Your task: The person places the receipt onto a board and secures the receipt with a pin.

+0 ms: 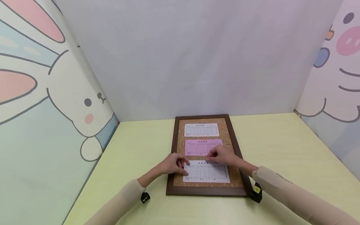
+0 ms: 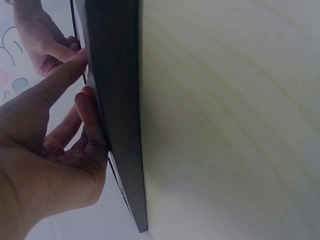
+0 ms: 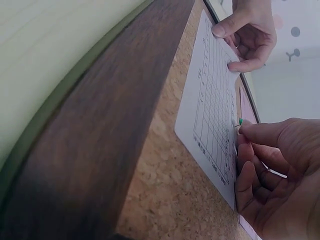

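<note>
A white printed form (image 1: 206, 171) lies on the lower part of a cork board (image 1: 236, 178) with a dark wooden frame. My left hand (image 1: 175, 164) presses the form's left side, thumb and index finger spread apart on the paper. At the form's top edge, my right hand (image 1: 220, 155) pinches a green push pin (image 3: 240, 121), whose thin metal point shows in the right wrist view. The pin is hidden in the head view. Just above sits a pink form (image 1: 198, 147), partly covered by the right hand, with a red pin (image 1: 204, 140) near its top edge.
Another white form (image 1: 201, 130) is at the top of the board. The board lies on a pale yellow-green table (image 1: 135, 140). A grey back wall (image 1: 180, 62) and side panels with cartoon animals (image 1: 70, 93) surround the table.
</note>
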{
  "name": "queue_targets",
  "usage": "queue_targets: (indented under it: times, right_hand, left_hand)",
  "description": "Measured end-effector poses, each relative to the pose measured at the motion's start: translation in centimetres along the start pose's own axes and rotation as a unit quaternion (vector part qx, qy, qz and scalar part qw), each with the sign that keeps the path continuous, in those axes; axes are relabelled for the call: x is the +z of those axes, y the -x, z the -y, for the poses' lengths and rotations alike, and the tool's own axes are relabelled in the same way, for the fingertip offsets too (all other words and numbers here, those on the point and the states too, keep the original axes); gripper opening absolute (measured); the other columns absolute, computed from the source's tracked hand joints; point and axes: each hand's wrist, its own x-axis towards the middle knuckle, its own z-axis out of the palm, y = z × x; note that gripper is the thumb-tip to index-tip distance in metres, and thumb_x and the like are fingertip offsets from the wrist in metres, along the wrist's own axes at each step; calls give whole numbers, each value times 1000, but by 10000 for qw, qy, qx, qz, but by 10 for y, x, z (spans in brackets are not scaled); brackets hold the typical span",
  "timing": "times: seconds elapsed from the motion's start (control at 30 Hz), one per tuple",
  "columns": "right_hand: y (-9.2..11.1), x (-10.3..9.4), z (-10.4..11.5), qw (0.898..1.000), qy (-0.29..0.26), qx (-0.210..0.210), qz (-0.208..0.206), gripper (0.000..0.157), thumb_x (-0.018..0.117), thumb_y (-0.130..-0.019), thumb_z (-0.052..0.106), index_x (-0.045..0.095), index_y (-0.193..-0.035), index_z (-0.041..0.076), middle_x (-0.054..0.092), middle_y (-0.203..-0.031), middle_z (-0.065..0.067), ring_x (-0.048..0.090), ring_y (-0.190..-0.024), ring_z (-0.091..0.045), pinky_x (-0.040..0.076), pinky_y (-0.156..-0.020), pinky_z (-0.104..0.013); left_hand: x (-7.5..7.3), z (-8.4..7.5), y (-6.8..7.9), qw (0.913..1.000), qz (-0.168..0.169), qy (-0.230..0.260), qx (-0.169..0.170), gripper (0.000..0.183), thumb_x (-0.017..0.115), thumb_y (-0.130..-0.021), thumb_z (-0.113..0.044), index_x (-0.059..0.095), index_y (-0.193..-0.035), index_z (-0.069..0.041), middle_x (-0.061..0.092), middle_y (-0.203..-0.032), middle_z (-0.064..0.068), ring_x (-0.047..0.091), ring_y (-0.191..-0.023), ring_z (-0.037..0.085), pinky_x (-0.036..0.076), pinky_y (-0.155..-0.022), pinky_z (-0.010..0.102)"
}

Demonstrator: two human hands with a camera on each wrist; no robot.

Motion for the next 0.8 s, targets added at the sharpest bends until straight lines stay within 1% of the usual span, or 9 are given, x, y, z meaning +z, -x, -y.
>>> queue_targets:
  times: [0.13,0.27,0.43,0.6,0.8]
  right_hand:
    - [2,4,5,9997,218,12,-102,11,76,-91,16,78,-86,8,67,-73,3,52,-65,-7,40,-56,-19]
    - [3,8,9,9990,357,178,-193,10,77,-91,15,77,-83,9,65,-72,3,51,-63,-8,38,-55,-20]
    - [4,9,11,9985,387,367,-155,9,76,-91,14,76,-84,9,64,-73,3,52,-63,-9,37,-54,-21]
    - [4,4,9,9985,290,410,-199,9,76,-91,11,76,-83,7,64,-73,2,51,-64,-9,37,-55,-21]
    - [3,3,8,9987,301,366,-208,8,78,-90,11,77,-83,6,65,-73,2,51,-63,-7,37,-54,-19]
  left_hand:
    - [2,0,2,10000,-39,25,-36,25,87,-80,-9,73,-100,-2,59,-75,0,49,-64,10,39,-56,18]
    - [4,0,3,10000,-72,21,-17,25,87,-80,-9,73,-100,-2,59,-76,1,49,-65,10,39,-57,19]
    - [5,2,3,10000,-54,-41,3,26,87,-80,-10,73,-101,-2,60,-76,2,50,-65,9,40,-58,18]
    - [5,1,3,9999,-145,-36,57,26,88,-79,-8,73,-99,-2,59,-75,2,50,-64,10,40,-57,18]
    - [1,2,0,9999,-49,-91,105,27,88,-79,-10,73,-100,-2,60,-75,3,50,-63,8,41,-57,18]
